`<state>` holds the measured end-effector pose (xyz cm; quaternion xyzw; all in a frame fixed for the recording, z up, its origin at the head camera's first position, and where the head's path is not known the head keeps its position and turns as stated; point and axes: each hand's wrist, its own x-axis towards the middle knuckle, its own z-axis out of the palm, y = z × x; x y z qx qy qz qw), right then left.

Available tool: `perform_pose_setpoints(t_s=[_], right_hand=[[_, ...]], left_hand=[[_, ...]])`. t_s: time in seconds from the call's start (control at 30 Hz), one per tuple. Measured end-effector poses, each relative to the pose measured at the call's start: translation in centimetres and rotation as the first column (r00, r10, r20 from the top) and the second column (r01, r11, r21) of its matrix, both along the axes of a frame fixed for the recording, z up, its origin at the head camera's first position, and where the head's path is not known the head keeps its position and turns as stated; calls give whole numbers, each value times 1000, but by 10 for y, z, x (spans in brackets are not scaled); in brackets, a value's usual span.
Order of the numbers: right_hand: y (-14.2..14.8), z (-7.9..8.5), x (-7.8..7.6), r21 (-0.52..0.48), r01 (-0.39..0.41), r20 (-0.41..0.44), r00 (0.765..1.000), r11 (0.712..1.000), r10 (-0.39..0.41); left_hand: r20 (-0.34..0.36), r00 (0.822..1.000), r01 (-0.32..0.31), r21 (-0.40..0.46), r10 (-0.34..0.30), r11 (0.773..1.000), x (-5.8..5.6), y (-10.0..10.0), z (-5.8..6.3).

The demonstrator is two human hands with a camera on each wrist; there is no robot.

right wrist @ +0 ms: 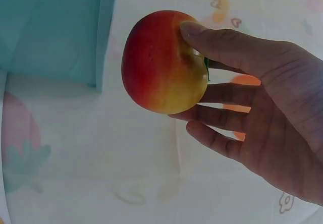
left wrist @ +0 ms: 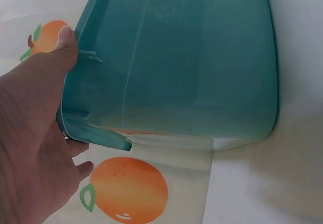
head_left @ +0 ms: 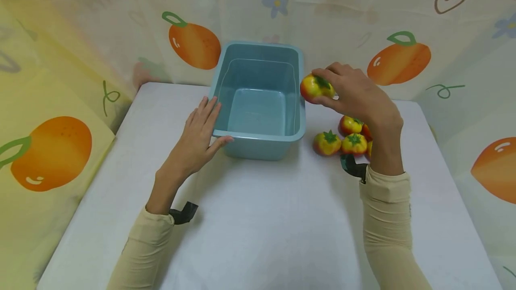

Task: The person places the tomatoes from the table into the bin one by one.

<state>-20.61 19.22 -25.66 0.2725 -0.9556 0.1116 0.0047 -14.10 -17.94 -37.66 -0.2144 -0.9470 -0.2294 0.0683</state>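
Observation:
In the head view my right hand [head_left: 359, 93] pinches a red-and-yellow tomato [head_left: 312, 88] between thumb and fingers, beside the right rim of a blue plastic bin [head_left: 262, 138]. The right wrist view shows the tomato [right wrist: 159, 65] raised, its green leafy top turned toward the palm. My left hand [head_left: 197, 131] rests on the bin's near left corner, fingers straight along the left rim and thumb over the front rim. From the left wrist, the thumb [left wrist: 66, 42] lies at the rim of the bin [left wrist: 192, 62]. No objects lie on the bin's visible floor.
Several more tomatoes [head_left: 327, 143] sit in a cluster on the white-covered table [head_left: 274, 218], right of the bin and partly hidden by my right wrist. A fruit-printed cloth [head_left: 322, 8] hangs behind the table and along its sides.

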Motion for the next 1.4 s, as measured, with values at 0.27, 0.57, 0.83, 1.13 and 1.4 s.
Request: perform_pose_setpoints(t_s=[0.27,0.57,0.83,1.13,1.4], right_hand=[[-23,-6,-7,-25,-132,-48,990,991,131],[-43,-14,-11,4,-210,-32,977,978,210],[-55,-22,-9,83,-257,12,966,963,257],[-53,-26,-9,72,-256,61,966,964,252],[-41,-24,-6,16,-221,57,974,975,220]], left_hand=[[27,999,-22,-7,22,1000,-2,0,0],[29,999,-26,5,26,1000,-3,5,-3],[14,999,-39,16,39,999,-1,5,-3],[15,999,-47,18,47,999,0,6,-3],[13,999,-46,31,46,998,0,6,-4]])
